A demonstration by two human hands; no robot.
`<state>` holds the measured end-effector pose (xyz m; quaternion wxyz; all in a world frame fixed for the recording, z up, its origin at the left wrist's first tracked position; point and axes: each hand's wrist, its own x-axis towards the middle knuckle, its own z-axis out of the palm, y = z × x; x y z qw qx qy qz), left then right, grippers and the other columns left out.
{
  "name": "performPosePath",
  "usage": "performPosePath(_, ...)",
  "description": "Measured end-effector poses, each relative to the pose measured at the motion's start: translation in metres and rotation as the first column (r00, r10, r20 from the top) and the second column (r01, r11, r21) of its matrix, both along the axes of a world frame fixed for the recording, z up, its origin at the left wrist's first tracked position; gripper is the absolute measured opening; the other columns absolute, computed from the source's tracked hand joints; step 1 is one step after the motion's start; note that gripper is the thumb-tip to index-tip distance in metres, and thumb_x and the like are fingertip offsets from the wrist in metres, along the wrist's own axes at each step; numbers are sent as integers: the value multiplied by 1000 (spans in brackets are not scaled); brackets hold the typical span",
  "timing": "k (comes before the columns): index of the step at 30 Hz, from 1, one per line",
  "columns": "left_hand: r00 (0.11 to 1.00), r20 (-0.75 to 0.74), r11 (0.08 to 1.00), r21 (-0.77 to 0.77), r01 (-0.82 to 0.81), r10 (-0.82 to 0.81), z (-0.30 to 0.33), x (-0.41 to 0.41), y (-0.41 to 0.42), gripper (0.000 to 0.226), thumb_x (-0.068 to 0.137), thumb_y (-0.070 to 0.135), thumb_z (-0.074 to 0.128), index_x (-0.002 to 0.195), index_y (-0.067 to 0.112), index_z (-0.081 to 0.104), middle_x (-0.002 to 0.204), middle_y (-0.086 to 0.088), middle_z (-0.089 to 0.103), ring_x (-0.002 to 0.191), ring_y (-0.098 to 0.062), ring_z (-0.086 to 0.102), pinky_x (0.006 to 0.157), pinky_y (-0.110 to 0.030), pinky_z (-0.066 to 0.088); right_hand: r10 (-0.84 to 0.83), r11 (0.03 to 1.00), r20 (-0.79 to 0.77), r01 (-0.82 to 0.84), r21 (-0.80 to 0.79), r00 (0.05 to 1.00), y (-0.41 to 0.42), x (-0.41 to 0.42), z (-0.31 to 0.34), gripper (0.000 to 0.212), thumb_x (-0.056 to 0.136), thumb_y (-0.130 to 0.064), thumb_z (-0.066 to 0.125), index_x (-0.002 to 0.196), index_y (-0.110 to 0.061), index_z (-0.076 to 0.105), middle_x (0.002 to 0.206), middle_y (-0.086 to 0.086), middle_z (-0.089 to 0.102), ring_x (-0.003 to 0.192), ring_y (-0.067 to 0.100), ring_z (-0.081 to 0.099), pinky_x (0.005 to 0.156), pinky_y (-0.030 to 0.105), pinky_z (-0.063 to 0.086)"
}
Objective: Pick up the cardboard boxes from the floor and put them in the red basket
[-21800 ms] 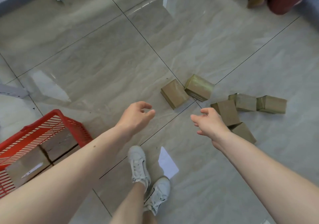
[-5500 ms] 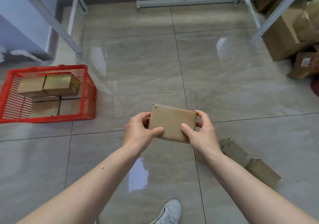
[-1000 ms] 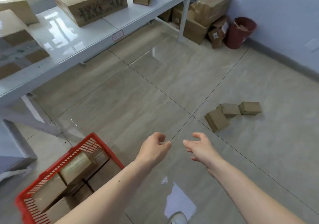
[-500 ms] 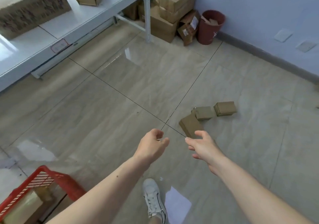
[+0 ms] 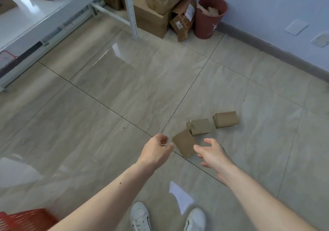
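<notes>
Down at the near left corner, the red basket [image 5: 26, 219] is seen. Farther out, the left hand [image 5: 156, 152] is loosely curled and the right hand [image 5: 212, 155] is spread, nothing held. Just beyond, three cardboard boxes [image 5: 185, 144] are laid on the floor [image 5: 106, 106].

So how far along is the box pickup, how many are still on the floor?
Neither the left hand nor the right hand holds anything; both reach toward the nearest box. Two further boxes lie behind it. Only a corner of the red basket shows, its contents unseen.
</notes>
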<state>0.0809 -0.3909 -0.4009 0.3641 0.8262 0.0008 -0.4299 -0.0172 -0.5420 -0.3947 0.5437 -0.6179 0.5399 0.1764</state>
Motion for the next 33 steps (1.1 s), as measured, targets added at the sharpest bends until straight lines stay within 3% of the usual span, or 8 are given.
performPosePath(2, 1000, -19, 1000, 14, 1, -1, -11, 2, -18, 33, 88, 29, 59, 118, 15, 61, 119, -5, 65, 111, -22, 62, 90, -29, 46, 6, 1000, -20, -5, 3, 1000, -21, 2, -14, 62, 89, -24, 61, 145, -16, 35, 92, 0, 65, 112, 27, 63, 98, 45, 52)
performPosePath(8, 995, -62, 996, 55, -73, 76, -45, 5, -84, 36, 88, 29, 58, 121, 15, 60, 120, -1, 65, 107, -18, 61, 95, -32, 48, 71, 997, -81, -69, 25, 994, -100, 12, -60, 62, 89, -24, 61, 145, -17, 34, 85, -3, 58, 104, 26, 64, 99, 44, 51)
performPosePath(15, 986, -94, 986, 103, -131, 141, -104, 5, -162, 46, 86, 35, 57, 129, 19, 57, 128, 1, 63, 116, -19, 59, 101, -38, 48, 97, 995, -142, -91, 51, 985, -178, 23, -132, 60, 89, -25, 64, 142, -15, 37, 101, 0, 60, 111, 29, 62, 98, 45, 51)
performPosePath(20, 990, -99, 989, 121, -88, 101, -167, 9, -196, 51, 92, 31, 56, 140, 16, 45, 140, -7, 51, 127, -23, 51, 106, -36, 42, 93, 994, -175, -82, 69, 980, -200, 31, -203, 60, 89, -23, 66, 142, -15, 38, 100, -2, 57, 86, 21, 60, 92, 45, 55)
performPosePath(23, 985, -122, 988, 116, -106, 120, -213, 14, -214, 63, 92, 31, 57, 147, 15, 32, 148, -9, 41, 133, -26, 45, 106, -41, 42, 105, 993, -181, -94, 65, 978, -208, 34, -256, 63, 86, -27, 67, 141, -17, 40, 115, 2, 55, 103, 24, 63, 99, 45, 51)
performPosePath(27, 991, -106, 990, 119, -71, 83, -276, 22, -236, 60, 94, 29, 55, 146, 15, 29, 150, -9, 38, 136, -26, 40, 106, -39, 42, 78, 997, -198, -75, 23, 977, -217, 38, -322, 70, 82, -29, 69, 144, -19, 37, 136, 5, 52, 119, 27, 58, 103, 47, 47)
performPosePath(29, 996, -91, 992, 126, -6, 18, -304, 27, -247, 67, 95, 31, 54, 152, 16, 21, 156, -8, 31, 143, -26, 32, 112, -39, 34, 33, 999, -191, -27, 33, 981, -221, 41, -349, 81, 81, -29, 71, 150, -22, 28, 149, 4, 42, 128, 25, 51, 107, 47, 44)
performPosePath(33, 983, -49, 953, 242, 181, -174, -358, 37, -259, 78, 93, 40, 52, 156, 19, 10, 163, -9, 17, 151, -28, 12, 122, -47, 12, -46, 989, -198, 72, 125, 979, -227, 48, -394, 91, 84, -33, 70, 155, -30, 13, 156, 2, 35, 132, 28, 47, 103, 48, 46)
